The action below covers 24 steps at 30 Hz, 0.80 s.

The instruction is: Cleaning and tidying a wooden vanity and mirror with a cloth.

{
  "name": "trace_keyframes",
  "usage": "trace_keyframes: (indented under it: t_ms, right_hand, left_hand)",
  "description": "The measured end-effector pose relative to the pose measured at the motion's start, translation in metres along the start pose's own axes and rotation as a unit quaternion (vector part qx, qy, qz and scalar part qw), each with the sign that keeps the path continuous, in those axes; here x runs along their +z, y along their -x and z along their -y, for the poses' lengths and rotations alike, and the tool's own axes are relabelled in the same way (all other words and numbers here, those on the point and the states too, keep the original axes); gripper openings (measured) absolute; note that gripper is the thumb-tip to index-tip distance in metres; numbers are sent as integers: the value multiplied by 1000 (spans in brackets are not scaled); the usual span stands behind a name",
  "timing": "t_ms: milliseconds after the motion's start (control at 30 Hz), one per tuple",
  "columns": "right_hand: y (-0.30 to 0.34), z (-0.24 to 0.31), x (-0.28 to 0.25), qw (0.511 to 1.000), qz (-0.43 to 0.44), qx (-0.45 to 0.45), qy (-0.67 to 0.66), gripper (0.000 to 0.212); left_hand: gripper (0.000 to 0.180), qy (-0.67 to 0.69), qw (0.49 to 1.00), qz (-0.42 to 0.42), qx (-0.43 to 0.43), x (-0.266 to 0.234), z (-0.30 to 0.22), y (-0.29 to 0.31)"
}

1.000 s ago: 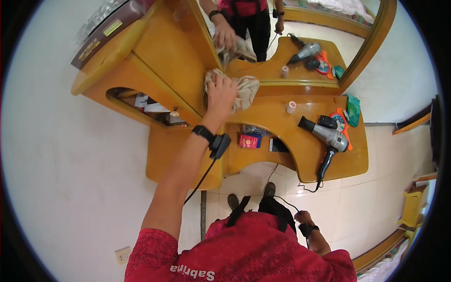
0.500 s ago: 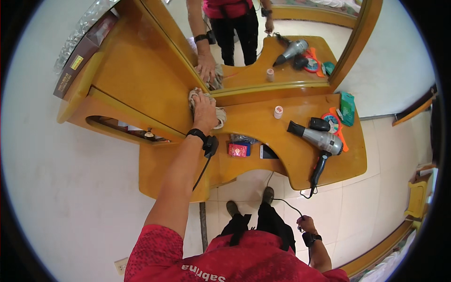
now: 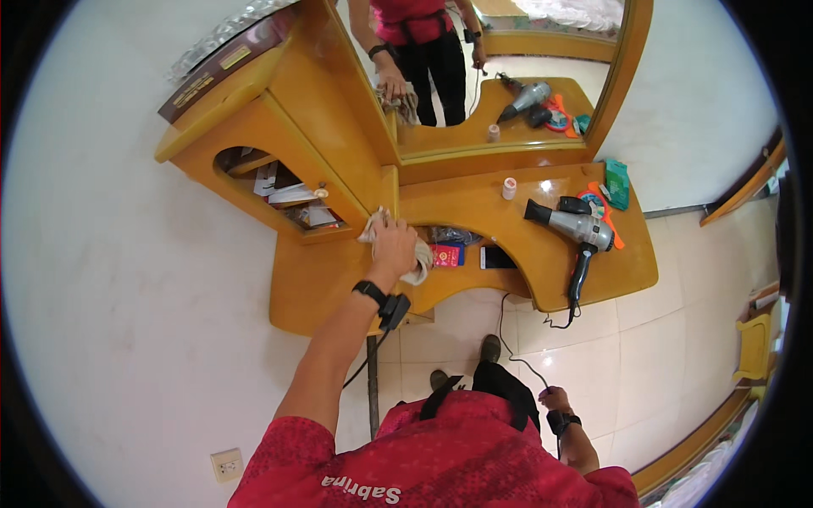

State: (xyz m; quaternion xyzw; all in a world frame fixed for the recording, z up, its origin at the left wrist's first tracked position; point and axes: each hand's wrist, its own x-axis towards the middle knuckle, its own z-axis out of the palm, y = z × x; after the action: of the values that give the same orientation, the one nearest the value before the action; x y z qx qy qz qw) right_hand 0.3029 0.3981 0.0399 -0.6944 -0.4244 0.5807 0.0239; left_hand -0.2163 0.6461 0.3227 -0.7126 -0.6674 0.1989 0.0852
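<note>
Because the cloth is soft and loose, the left hand takes it from above, fingers bent over it and folds spilling out on either side; the grip grasps enough of it to hold it bunched, and the palm-down hold probably serves to press it against what lies beneath. It sits a little left of the frame's centre, where the foot of the cabinet meets the worktop.

Just right of the cloth, an open recess at the worktop's front holds a red booklet and a phone, presumably tucked there for handy storage. Farther right, the dryer lies on its side, handle toward the frame's lower edge; an orange thing, a black piece and a green packet sit close by, perhaps grouped for easy reach. A small jar stands upright, apart from them, near the mirror.

Low and right of centre, the right hand hangs well apart from the worktop, its grip apparently curled round a dark cord, likely to control its slack. At upper left, a box uses the cabinet's top as a shelf.
</note>
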Motion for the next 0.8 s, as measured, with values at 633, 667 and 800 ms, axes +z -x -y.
trace_keyframes:
  t_ms: [633,667,800]
  right_hand:
    - [256,422,-75,824,7,-557,-105,16]
    - [277,443,-89,808,4,-579,-108,19]
    - [297,502,-178,647,86,-722,-231,34]
  left_hand:
    - [36,243,935,54,-253,62,92,220]
    - [37,228,937,52,-259,61,88,222]
    - [39,212,941,94,-246,49,84,219]
